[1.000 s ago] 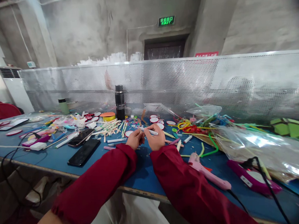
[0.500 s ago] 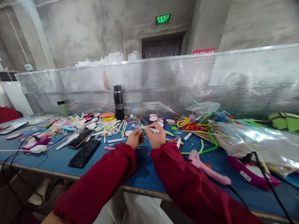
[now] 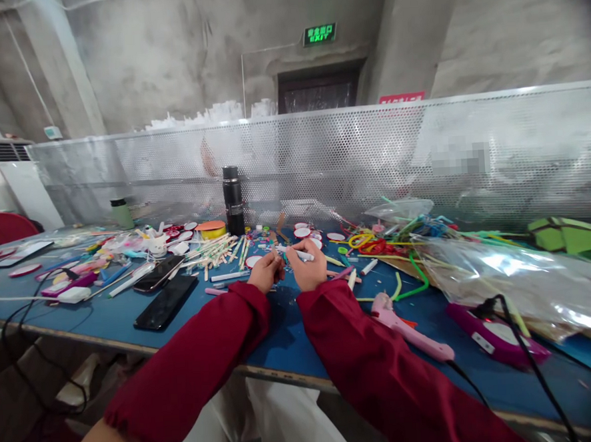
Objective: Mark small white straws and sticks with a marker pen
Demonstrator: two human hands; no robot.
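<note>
My right hand [image 3: 309, 265] is closed around a white marker pen [image 3: 303, 254], whose tip points left toward my other hand. My left hand [image 3: 267, 271] is pinched closed just beside that tip; whatever it holds is too small to make out. Both hands are above the blue table [image 3: 282, 335], close together. Behind and around them lie white discs with red rims [image 3: 301, 232], a capped marker [image 3: 229, 276] and another white marker [image 3: 369, 267]. A pink glue gun [image 3: 412, 334] rests to the right of my right forearm.
Two dark phones [image 3: 166, 302] lie left of my hands, near a pile of wooden sticks [image 3: 215, 256]. A black bottle [image 3: 233, 201] stands at the back. To the right are a purple power strip [image 3: 497, 335], plastic bags [image 3: 519, 280] and coloured pipe cleaners [image 3: 419, 280]. A perforated metal screen [image 3: 172, 168] borders the table.
My hands stay in nearly the same place, with the marker still in the right one. The view has shifted very slightly.
</note>
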